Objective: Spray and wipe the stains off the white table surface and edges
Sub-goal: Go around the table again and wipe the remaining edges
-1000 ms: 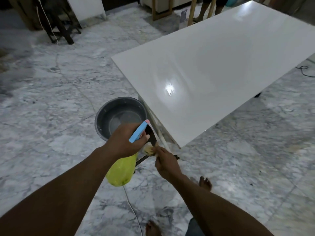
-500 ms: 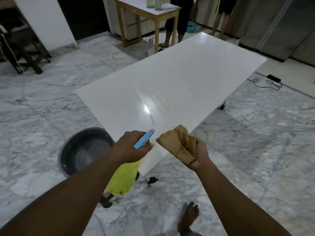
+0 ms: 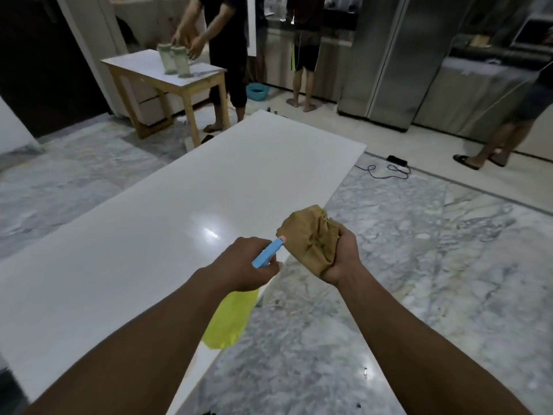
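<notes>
Item 1. White table (image 3: 143, 241): long glossy top running away from the wearer, its right-hand edge passing just under both hands. A ceiling light glares on the near half. No stain can be made out on the surface at this resolution; the side faces of the edges are mostly hidden from above.

Item 2. Spray bottle (image 3: 230, 316): yellow translucent body, blue trigger head with a pink nozzle tip. It hangs below the left hand (image 3: 245, 265), which is wrapped closed around the neck, a finger apparently at the trigger. The nozzle points toward the cloth, near it; whether they touch cannot be told. Judgement: held this way to wet the cloth rather than the tabletop directly.

Item 3. Brown cloth (image 3: 311, 238): bunched wad, raised over the table's right edge. The right hand (image 3: 341, 256) is closed on its lower part, fingers pressed into the folds, so the loose upper part faces the nozzle. Judgement: gathered into a pad suited to rubbing.

Item 4. Marble floor (image 3: 419, 265): grey-veined, all around the table.

Item 5. Background: small wooden table (image 3: 167, 73) with two containers (image 3: 175, 59), other people standing (image 3: 227, 55), a steel refrigerator (image 3: 389, 55), a black cable (image 3: 386, 170) on the floor, well apart from the work.

Status, judged: spraying step in hand; wiping of this edge not yet begun.
</notes>
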`<act>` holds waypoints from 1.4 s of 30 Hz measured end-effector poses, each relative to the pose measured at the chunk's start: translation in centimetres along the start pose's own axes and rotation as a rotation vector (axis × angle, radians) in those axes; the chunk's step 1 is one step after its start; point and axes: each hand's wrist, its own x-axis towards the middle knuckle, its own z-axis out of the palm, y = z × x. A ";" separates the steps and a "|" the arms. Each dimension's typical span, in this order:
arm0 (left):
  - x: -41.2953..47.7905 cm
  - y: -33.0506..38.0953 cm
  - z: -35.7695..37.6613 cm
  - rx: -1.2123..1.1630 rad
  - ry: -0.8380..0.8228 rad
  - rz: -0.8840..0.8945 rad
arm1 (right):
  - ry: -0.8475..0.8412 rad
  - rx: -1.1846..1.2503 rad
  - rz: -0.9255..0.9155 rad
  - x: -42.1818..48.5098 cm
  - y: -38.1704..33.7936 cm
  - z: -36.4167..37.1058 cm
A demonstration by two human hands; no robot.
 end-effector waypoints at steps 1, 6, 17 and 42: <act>1.9 1.1 -0.1 0.005 -0.014 0.010 | -0.011 -0.005 -0.017 0.5 -1.8 -0.3; 10.2 5.1 -0.4 0.043 -0.079 0.063 | 0.048 0.012 -0.038 4.9 -8.9 -2.7; 29.0 8.1 -0.6 0.047 -0.129 0.137 | 0.044 -0.032 -0.066 16.7 -21.1 -4.5; 69.9 13.4 2.5 0.072 -0.087 0.151 | 0.928 -0.742 -0.566 56.1 -50.6 -21.2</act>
